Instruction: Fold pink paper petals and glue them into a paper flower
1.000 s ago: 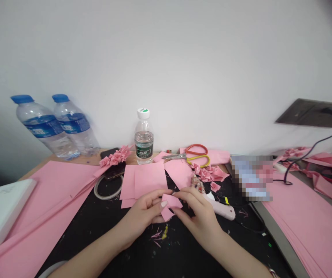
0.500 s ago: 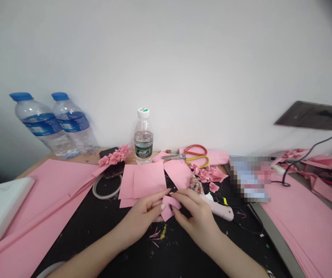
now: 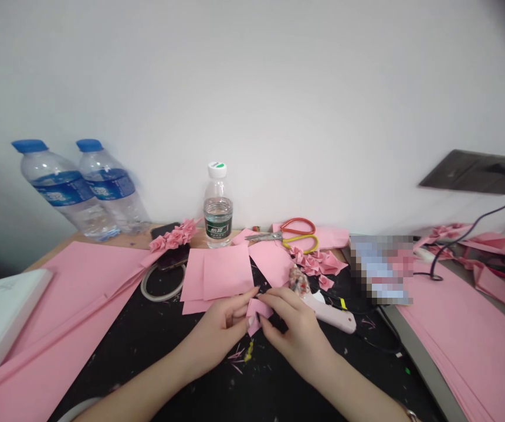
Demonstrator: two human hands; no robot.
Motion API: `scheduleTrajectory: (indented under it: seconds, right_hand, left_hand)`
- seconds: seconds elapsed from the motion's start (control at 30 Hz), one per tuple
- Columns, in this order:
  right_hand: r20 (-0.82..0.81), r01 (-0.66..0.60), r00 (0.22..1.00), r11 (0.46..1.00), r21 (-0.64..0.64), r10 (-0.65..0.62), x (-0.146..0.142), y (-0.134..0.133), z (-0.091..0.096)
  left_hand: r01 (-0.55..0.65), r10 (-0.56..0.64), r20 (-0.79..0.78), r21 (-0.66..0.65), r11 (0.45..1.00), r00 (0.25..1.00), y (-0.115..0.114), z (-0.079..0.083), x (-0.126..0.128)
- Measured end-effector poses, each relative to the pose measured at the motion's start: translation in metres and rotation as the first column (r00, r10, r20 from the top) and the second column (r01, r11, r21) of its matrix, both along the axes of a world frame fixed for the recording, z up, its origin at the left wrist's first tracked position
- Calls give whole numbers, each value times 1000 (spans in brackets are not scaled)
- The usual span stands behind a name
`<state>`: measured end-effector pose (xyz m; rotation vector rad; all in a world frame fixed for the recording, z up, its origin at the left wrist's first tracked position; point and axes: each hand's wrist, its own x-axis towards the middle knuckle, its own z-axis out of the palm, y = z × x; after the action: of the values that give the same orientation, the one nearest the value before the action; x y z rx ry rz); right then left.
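Note:
A small piece of pink paper (image 3: 256, 309), partly folded, is pinched between my two hands above the black mat. My left hand (image 3: 223, 322) grips its left side, the thumb in front and the fingers behind. On the other side, my right hand (image 3: 291, 319) has its fingertips and thumb closed on the paper's right part. Fingers cover much of the piece, so its folds show only in part. Just beyond my hands lie square pink sheets (image 3: 228, 272). A white-handled glue gun (image 3: 334, 315) rests right of my right hand.
Scissors (image 3: 285, 235) and folded pink paper flowers (image 3: 316, 262) lie near the wall. A water bottle (image 3: 217, 208) stands behind the squares. A tape roll (image 3: 162, 290) lies left, near a long pink paper stem (image 3: 107, 299). Larger pink sheets (image 3: 467, 334) are stacked right.
My thumbs and fingers have shifted slightly on the pink paper, and less of it shows between them. Both hands keep hold of it.

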<state>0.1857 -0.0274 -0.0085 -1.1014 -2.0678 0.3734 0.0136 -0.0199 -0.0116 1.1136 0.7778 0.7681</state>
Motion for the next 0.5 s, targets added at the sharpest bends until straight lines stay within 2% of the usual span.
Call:
scheduleTrajectory:
  seconds: [0.3, 0.5]
  right_hand:
    - [-22, 3, 1000, 999, -41, -4, -1, -2, -1]
    - [-145, 64, 987, 995, -75, -74, -1, -1, 2]
  left_hand:
    - [-105, 106, -75, 16, 994, 992, 0, -5, -1]
    - [-159, 158, -31, -20, 987, 987, 4, -3, -1]
